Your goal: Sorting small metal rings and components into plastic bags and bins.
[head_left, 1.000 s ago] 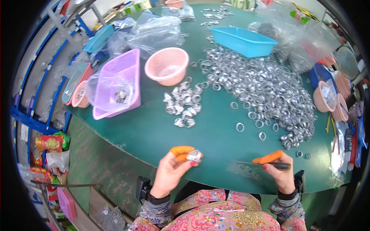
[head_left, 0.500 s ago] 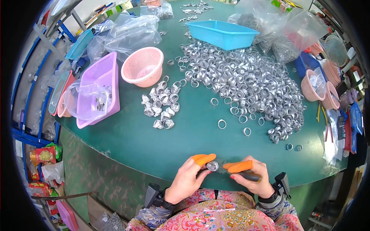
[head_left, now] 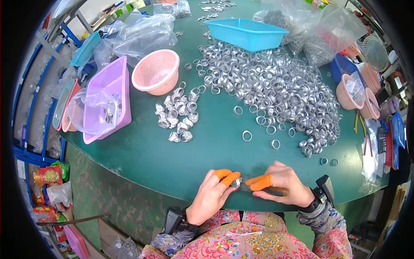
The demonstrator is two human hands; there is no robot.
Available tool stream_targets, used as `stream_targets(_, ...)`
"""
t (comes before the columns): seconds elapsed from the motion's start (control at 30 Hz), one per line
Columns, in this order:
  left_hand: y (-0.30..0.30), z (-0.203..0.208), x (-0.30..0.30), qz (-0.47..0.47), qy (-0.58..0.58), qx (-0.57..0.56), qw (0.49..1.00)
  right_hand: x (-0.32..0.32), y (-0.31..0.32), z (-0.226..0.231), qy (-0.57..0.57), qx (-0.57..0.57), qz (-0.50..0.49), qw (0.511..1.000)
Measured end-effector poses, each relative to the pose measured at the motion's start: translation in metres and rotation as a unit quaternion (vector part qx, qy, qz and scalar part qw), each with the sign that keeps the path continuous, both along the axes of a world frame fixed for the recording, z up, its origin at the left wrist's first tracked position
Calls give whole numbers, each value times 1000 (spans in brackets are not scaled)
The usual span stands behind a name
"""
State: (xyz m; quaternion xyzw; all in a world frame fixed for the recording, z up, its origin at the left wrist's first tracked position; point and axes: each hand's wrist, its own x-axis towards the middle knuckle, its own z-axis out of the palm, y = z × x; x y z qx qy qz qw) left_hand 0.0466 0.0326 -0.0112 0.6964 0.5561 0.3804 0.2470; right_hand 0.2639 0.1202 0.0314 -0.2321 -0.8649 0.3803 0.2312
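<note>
At the table's near edge my left hand [head_left: 210, 194] pinches a silver metal ring [head_left: 236, 183], wearing orange finger covers. Just right of it, my right hand [head_left: 282, 185], with an orange cover too, is closed round a slim hand tool with a brown handle [head_left: 276, 191]. The tool's working end, by the ring, is too blurred to tell its kind. Beyond my hands a big heap of silver rings [head_left: 276, 86] covers the table, with a few loose rings [head_left: 247, 136] nearer me. To the left lies a small pile of foil-like crumpled silver rings [head_left: 177, 113].
A pink basket [head_left: 156, 71], a purple tray [head_left: 125, 99] and clear plastic bags [head_left: 144, 34] stand at the left. Behind the heap sits a blue tray [head_left: 246, 34]. Pink bowls [head_left: 348, 93] line the right edge of the green table [head_left: 207, 155].
My right hand has turned and shifted slightly right and up, with the tool in it. My left hand keeps hold of the ring, which is tilted differently. The view has moved slightly.
</note>
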Motion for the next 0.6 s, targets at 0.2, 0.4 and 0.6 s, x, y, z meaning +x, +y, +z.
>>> stream_targets(0.2,0,3,-1,-10,4,0,1000,0,3,-5,-5,20,24,1000)
stream_targets(0.4,0,1,-1,-8,10,5,1000,-2,8,1,1,27,39,999)
stream_targets(0.6,-2,-2,-2,-8,8,16,1000,0,6,2,7,-177,0,984)
